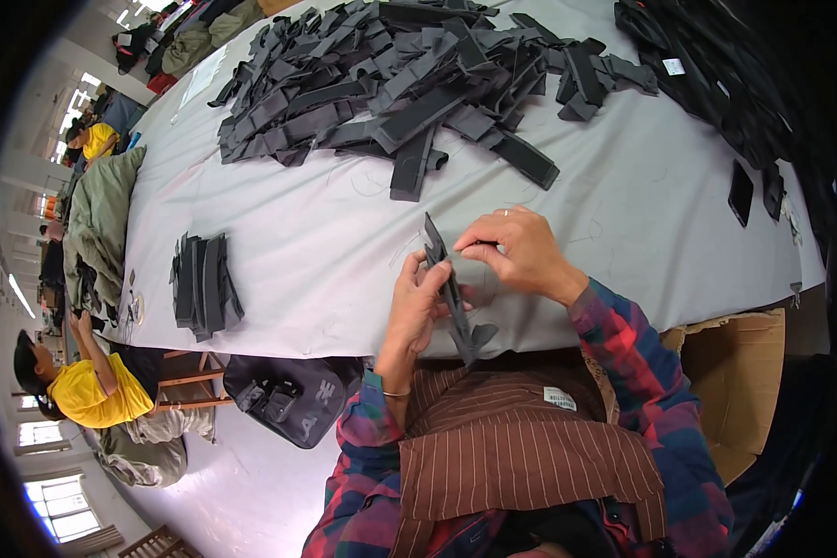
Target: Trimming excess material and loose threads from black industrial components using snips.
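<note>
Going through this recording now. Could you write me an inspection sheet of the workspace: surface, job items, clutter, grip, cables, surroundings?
Surface: pale grey cloth, creased.
Job items: heap of dark strips at the far side; smaller stack at left; one held strip.
Clutter: black garments at far right; flat dark slab near them.
Grip: left hand holds the held strip; right hand pinches a small dark bit, kind unclear.
Cables: nothing seen for certain.
Surroundings: black bag and wooden stool at left; open box at right; person in yellow at far left.
</note>
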Demonstrator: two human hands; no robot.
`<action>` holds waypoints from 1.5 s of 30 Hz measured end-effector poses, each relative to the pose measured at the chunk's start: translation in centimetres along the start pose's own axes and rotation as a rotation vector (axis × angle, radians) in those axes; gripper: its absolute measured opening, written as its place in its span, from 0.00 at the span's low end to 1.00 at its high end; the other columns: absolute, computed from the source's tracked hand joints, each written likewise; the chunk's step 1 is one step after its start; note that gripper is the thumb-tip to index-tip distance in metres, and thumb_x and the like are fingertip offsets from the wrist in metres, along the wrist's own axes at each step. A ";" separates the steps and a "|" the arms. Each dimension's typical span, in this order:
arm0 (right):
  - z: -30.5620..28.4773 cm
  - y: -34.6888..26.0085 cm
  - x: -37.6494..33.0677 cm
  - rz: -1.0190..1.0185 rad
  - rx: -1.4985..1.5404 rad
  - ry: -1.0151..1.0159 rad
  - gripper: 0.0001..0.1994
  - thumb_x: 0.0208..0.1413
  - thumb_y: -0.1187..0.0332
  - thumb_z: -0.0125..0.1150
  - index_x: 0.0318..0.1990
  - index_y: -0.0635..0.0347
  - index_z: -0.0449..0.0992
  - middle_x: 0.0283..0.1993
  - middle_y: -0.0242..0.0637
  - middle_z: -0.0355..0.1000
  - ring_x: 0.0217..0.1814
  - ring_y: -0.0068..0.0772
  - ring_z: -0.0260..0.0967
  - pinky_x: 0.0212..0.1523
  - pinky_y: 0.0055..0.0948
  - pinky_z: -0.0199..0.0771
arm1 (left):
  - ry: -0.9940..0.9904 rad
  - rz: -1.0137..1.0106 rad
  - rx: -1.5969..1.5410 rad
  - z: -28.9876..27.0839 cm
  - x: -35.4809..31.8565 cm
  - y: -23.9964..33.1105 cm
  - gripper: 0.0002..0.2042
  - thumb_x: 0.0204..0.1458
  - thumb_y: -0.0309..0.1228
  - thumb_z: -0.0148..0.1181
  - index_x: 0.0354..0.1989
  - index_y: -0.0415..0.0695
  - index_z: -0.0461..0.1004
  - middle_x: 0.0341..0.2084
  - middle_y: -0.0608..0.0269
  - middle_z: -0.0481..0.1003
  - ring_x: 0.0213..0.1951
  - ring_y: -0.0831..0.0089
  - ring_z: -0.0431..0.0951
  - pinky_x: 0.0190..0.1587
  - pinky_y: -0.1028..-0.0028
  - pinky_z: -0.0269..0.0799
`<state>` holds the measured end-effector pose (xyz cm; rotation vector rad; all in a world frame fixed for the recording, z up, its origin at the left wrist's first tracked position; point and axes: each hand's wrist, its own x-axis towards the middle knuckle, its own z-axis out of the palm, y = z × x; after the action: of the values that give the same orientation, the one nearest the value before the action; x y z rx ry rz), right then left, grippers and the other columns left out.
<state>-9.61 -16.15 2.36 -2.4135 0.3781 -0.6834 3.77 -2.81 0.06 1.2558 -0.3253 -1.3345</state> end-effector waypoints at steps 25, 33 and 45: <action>3.0 -4.1 -4.2 0.300 -0.001 0.415 0.06 0.49 0.70 0.61 0.37 0.54 0.77 0.29 0.33 0.73 0.31 0.36 0.69 0.31 0.32 0.66 | -0.194 0.102 -0.473 0.8 -1.8 -3.3 0.22 0.64 0.48 0.37 0.47 0.40 0.65 0.35 0.57 0.71 0.25 0.67 0.72 0.27 0.70 0.73; 2.8 -4.2 -3.7 0.348 -0.029 0.452 0.02 0.50 0.70 0.61 0.32 0.54 0.77 0.27 0.33 0.72 0.29 0.37 0.69 0.32 0.32 0.65 | -0.276 0.100 -0.478 0.1 -1.5 -4.2 0.22 0.64 0.49 0.38 0.49 0.41 0.63 0.38 0.57 0.69 0.28 0.69 0.72 0.32 0.68 0.73; 1.7 -3.3 -3.8 0.299 0.000 0.443 0.04 0.49 0.67 0.62 0.34 0.52 0.76 0.28 0.30 0.73 0.30 0.35 0.69 0.32 0.33 0.63 | -0.261 0.060 -0.474 0.1 -2.1 -2.7 0.31 0.60 0.60 0.35 0.38 0.39 0.68 0.30 0.62 0.68 0.24 0.74 0.67 0.27 0.72 0.67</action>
<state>-11.49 -11.23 1.71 -2.1262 0.8955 -1.0725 1.58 -0.47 -1.17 0.6751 -0.2086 -1.4222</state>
